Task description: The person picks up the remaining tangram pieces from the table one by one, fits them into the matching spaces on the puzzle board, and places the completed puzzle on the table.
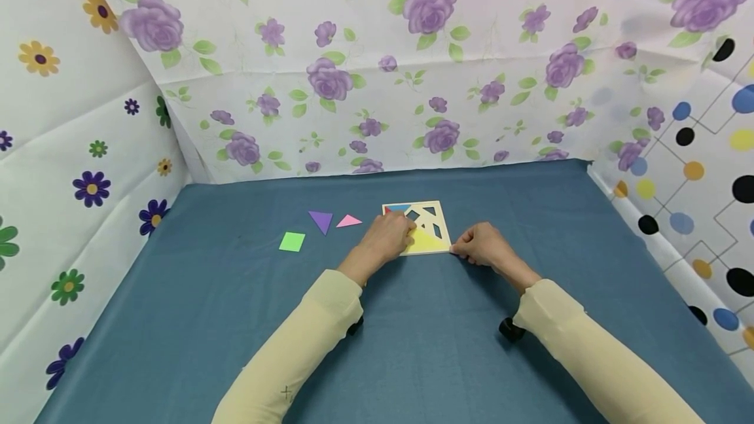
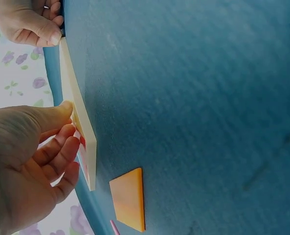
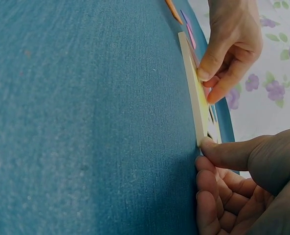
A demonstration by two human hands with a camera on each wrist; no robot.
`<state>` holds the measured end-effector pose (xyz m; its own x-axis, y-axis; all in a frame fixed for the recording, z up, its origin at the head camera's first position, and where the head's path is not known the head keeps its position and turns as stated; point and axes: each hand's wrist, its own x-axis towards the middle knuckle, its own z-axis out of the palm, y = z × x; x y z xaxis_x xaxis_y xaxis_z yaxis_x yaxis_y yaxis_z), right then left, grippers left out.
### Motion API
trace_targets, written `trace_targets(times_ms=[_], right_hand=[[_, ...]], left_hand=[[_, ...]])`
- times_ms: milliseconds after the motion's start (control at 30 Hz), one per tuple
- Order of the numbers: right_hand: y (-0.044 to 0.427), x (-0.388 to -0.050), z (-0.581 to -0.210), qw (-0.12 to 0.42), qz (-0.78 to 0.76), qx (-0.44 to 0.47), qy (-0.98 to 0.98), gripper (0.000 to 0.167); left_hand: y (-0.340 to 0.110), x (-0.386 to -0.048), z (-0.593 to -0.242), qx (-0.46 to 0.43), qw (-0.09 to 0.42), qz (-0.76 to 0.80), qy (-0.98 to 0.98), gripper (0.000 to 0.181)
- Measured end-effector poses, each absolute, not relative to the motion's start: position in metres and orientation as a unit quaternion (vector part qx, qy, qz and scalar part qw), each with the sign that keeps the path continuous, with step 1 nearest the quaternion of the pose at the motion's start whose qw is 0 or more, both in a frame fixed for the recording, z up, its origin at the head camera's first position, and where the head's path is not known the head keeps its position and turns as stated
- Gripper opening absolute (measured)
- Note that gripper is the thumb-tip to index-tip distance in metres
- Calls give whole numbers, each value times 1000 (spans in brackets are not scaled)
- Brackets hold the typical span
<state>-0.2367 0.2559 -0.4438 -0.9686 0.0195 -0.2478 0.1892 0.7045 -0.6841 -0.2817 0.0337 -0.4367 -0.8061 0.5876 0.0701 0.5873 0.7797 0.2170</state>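
Nearest on the blue tabletop (image 1: 424, 345), an orange piece (image 2: 127, 198) just off the near left corner of a pale board (image 1: 429, 220). Pinching its near right corner with the right hand (image 1: 484, 245), fingers closed. Left hand (image 1: 385, 239) over the yellow triangle (image 1: 423, 241), fingers loosely bent; cannot tell whether gripping. Leftward, green piece (image 1: 292, 241); beyond, purple triangle (image 1: 321, 220), pink triangle (image 1: 349, 221); then floral cloth (image 1: 383, 110).

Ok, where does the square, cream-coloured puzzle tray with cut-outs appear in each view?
Head: cream tray slightly right of and below centre.
Left wrist: cream tray left of centre, nearly edge-on.
Right wrist: cream tray right of centre, nearly edge-on.
Shared landmark: the right hand at its corner.
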Motion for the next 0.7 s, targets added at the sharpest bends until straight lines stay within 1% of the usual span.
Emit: trace_targets(times_ms=[133, 267, 433, 533, 700], right_hand=[[256, -236, -443, 115, -380, 60, 916, 26], [255, -237, -443, 116, -381, 61, 915, 27], [256, -237, -443, 117, -382, 59, 915, 27], [257, -236, -443, 114, -382, 47, 916, 28], [258, -235, -444, 104, -381, 29, 918, 28]], left_hand=[[31, -282, -437, 322, -19, 104, 941, 21], [23, -281, -436, 320, -26, 120, 939, 10], [12, -279, -432, 293, -4, 152, 944, 27], [5, -278, -431, 283, 5, 159, 946, 28], [-8, -275, -430, 278, 3, 161, 947, 29]])
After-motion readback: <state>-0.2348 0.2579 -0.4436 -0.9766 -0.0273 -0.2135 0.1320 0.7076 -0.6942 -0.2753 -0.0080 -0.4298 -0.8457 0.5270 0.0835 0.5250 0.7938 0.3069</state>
